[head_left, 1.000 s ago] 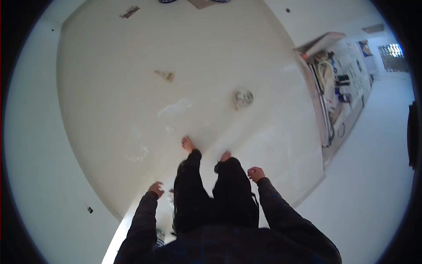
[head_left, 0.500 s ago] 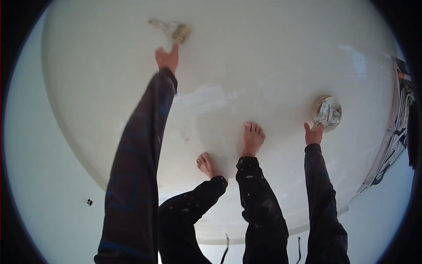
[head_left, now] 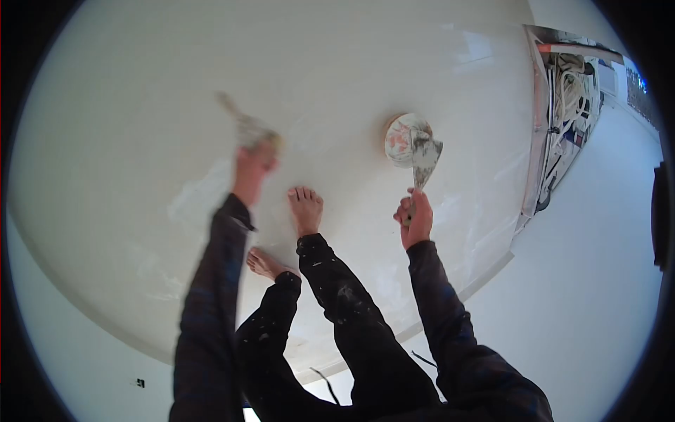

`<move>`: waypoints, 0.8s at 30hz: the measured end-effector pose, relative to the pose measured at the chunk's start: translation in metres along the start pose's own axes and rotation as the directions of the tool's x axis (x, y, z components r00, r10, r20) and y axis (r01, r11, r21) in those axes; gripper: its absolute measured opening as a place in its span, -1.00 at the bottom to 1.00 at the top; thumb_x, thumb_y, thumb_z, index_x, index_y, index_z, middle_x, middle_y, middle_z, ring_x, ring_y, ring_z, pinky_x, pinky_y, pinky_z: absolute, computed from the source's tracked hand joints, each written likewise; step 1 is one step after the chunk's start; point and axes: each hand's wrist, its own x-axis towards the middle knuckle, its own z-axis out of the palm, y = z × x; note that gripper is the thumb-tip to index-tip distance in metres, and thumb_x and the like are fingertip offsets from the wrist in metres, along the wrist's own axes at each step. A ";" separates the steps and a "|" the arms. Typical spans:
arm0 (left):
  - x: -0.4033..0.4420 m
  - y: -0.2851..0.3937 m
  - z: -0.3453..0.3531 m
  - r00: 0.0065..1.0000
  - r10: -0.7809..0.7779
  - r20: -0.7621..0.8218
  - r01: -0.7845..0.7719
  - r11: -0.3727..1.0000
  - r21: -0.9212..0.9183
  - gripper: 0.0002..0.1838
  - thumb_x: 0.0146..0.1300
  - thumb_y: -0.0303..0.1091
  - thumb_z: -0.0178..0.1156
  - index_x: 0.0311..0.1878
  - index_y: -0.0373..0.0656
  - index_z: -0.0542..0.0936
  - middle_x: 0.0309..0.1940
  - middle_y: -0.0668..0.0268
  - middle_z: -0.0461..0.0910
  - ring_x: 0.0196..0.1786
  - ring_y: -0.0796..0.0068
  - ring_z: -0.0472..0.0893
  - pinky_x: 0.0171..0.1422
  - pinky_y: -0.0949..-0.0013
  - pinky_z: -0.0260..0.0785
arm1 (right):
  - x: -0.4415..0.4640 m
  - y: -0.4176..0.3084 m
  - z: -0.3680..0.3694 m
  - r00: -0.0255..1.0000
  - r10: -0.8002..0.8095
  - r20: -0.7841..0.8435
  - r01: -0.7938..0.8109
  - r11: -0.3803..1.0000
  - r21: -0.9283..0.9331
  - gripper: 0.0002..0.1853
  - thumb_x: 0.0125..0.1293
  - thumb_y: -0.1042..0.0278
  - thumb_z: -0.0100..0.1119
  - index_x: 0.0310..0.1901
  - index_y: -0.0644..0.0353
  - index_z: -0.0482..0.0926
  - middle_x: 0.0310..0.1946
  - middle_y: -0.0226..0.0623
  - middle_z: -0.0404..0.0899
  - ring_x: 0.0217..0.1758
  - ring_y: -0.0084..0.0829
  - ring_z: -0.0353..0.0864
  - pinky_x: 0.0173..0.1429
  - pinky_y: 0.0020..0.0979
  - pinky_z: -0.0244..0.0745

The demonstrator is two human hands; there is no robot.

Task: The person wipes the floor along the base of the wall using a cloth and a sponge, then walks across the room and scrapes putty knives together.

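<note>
My left hand (head_left: 252, 172), blurred by motion, is closed on a paintbrush (head_left: 249, 129) at its bristle end. The brush's pale handle points up and away from me to the left. In my right hand (head_left: 418, 219) is a putty knife (head_left: 426, 158), its grip wrapped by my fingers. Grey and white smears cover its wide blade, which overlaps the near right side of a round tub (head_left: 399, 137) in my view. Whether blade and tub touch, I cannot tell. White and reddish material shows on top of the tub.
My bare feet (head_left: 306, 211) stand on the pale, shiny floor (head_left: 337, 84). At the right, a long opening (head_left: 566, 105) holds tools, cables and other jumbled items. White walls (head_left: 562, 267) border the floor, with a small dark socket (head_left: 140, 383) at the lower left.
My left hand has taken hold of the brush and drawn it nearer. My right hand now grips the putty knife near the tub. The view has swung to the right.
</note>
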 end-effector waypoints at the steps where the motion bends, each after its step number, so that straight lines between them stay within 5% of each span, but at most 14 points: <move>1: -0.019 -0.019 0.032 0.999 -0.037 -0.014 0.037 0.999 0.030 -0.61 0.51 -0.16 0.37 0.24 -0.06 0.49 0.11 0.36 0.66 -0.01 0.52 0.70 -0.06 0.27 0.65 | -0.016 -0.003 -0.004 1.000 -0.001 -0.018 0.000 0.999 -0.040 -0.74 0.59 0.16 0.12 0.09 0.15 0.49 -0.43 -0.39 0.45 -0.54 -0.51 0.41 -0.41 -0.38 0.38; 3: -0.054 -0.038 0.097 0.991 -0.105 -0.079 0.101 0.993 -0.055 -0.48 0.46 -0.19 0.38 0.30 -0.19 0.40 0.13 0.25 0.64 -0.07 0.41 0.73 -0.11 0.28 0.68 | -0.045 -0.010 -0.012 1.000 -0.010 -0.027 0.008 0.996 -0.083 -0.73 0.60 0.12 0.14 0.08 0.15 0.49 -0.43 -0.38 0.46 -0.53 -0.50 0.43 -0.40 -0.37 0.40; 5: -0.076 -0.064 0.134 0.981 -0.137 -0.136 0.153 0.981 0.120 -0.45 0.42 -0.22 0.39 0.31 -0.22 0.37 0.06 0.16 0.66 -0.17 0.36 0.76 -0.27 0.31 0.69 | -0.071 -0.010 -0.018 0.995 0.018 -0.098 -0.031 0.991 -0.134 -0.75 0.59 0.13 0.15 0.05 0.13 0.49 -0.42 -0.37 0.48 -0.51 -0.49 0.46 -0.39 -0.36 0.42; 8: -0.080 -0.126 0.175 0.987 -0.158 -0.028 0.160 0.978 0.131 -0.47 0.33 -0.19 0.47 0.12 -0.29 0.41 -0.19 0.16 0.73 -0.32 0.45 0.77 -0.45 0.37 0.63 | -0.097 -0.009 -0.043 0.986 -0.004 -0.169 -0.048 0.952 -0.303 -0.79 0.57 0.10 0.12 -0.02 0.04 0.49 -0.38 -0.37 0.50 -0.47 -0.45 0.47 -0.39 -0.38 0.40; 9: -0.056 -0.162 0.176 0.989 -0.136 0.061 0.128 0.984 0.125 -0.37 0.33 -0.08 0.47 0.16 -0.33 0.38 -0.26 0.11 0.74 -0.30 0.37 0.78 -0.38 0.21 0.65 | -0.080 0.004 -0.047 0.977 -0.009 -0.214 -0.072 0.928 -0.366 -0.79 0.57 0.09 0.12 -0.03 0.03 0.49 -0.39 -0.38 0.49 -0.48 -0.47 0.46 -0.42 -0.40 0.38; 12: -0.074 -0.224 0.194 0.935 -0.230 -0.271 0.350 0.725 0.594 0.14 0.36 0.27 0.31 0.59 -0.55 0.07 0.24 -0.27 0.61 0.28 -0.20 0.64 0.36 -0.03 0.51 | -0.099 0.021 -0.056 0.998 0.011 -0.060 -0.037 0.887 -0.459 -0.77 0.59 0.06 0.11 -0.07 0.04 0.50 -0.43 -0.44 0.45 -0.53 -0.54 0.41 -0.49 -0.46 0.32; 13: -0.104 -0.194 0.185 0.921 -0.297 -0.251 0.388 0.748 0.538 0.09 0.39 0.26 0.27 0.56 -0.55 0.13 0.30 -0.32 0.55 0.32 -0.26 0.60 0.44 -0.06 0.45 | -0.117 0.024 -0.046 1.000 0.016 -0.022 -0.025 0.850 -0.527 -0.76 0.60 0.05 0.10 -0.08 0.05 0.50 -0.46 -0.46 0.43 -0.56 -0.57 0.38 -0.52 -0.48 0.29; 15: -0.157 -0.175 0.161 0.971 -0.122 -0.205 0.183 0.933 0.311 -0.06 0.42 0.29 0.25 0.52 -0.39 0.34 0.20 -0.28 0.63 0.29 -0.16 0.64 0.44 0.06 0.45 | -0.147 0.032 -0.019 0.982 0.139 0.124 -0.029 0.773 -0.634 -0.74 0.62 0.04 0.10 -0.08 0.06 0.50 -0.48 -0.47 0.43 -0.58 -0.58 0.38 -0.53 -0.49 0.29; 17: -0.225 -0.066 0.155 0.926 -0.370 -0.072 0.338 0.901 -0.273 -0.05 0.39 0.36 0.31 0.50 -0.29 0.39 -0.24 0.22 0.65 -0.10 0.49 0.63 -0.02 0.23 0.54 | -0.170 -0.010 0.015 0.915 0.292 0.280 0.008 0.678 -0.735 -0.69 0.64 0.01 0.09 -0.09 0.12 0.49 -0.53 -0.46 0.41 -0.67 -0.61 0.35 -0.60 -0.49 0.29; 18: -0.268 -0.048 0.133 0.936 -0.341 -0.082 0.279 0.867 -0.414 -0.10 0.39 0.33 0.33 0.48 -0.23 0.40 -0.28 0.39 0.57 -0.20 0.61 0.55 -0.18 0.33 0.48 | -0.200 -0.007 0.034 0.863 0.378 0.336 0.039 0.612 -0.790 -0.69 0.64 0.02 0.09 -0.09 0.13 0.50 -0.53 -0.44 0.42 -0.68 -0.59 0.35 -0.61 -0.48 0.30; 19: -0.301 -0.021 0.115 0.932 -0.353 -0.085 0.280 0.848 -0.451 -0.28 0.42 0.21 0.38 0.44 -0.01 0.44 0.10 0.35 0.61 0.12 0.41 0.65 0.08 0.26 0.55 | -0.234 -0.017 0.061 0.797 0.474 0.374 0.078 0.534 -0.842 -0.68 0.64 0.02 0.09 -0.09 0.15 0.50 -0.53 -0.43 0.43 -0.69 -0.58 0.36 -0.62 -0.46 0.31; 21: -0.370 0.015 0.092 0.973 -0.063 -0.221 -0.083 0.801 -0.593 -0.57 0.47 -0.17 0.41 0.27 -0.10 0.54 0.02 0.43 0.63 0.09 0.51 0.71 0.13 0.35 0.60 | -0.288 -0.026 0.100 0.657 0.681 0.324 0.003 0.427 -0.904 -0.67 0.63 0.02 0.10 -0.09 0.16 0.52 -0.54 -0.40 0.44 -0.71 -0.56 0.34 -0.63 -0.46 0.29; 24: -0.456 0.053 0.086 0.911 -0.028 -0.412 -0.294 0.657 -0.695 -0.62 0.52 -0.21 0.36 0.23 -0.22 0.58 0.09 0.27 0.71 0.08 0.43 0.75 0.15 0.30 0.66 | -0.363 -0.047 0.132 0.490 0.795 0.357 0.161 0.320 -0.934 -0.66 0.61 0.01 0.10 -0.07 0.18 0.52 -0.53 -0.37 0.47 -0.70 -0.54 0.36 -0.61 -0.44 0.30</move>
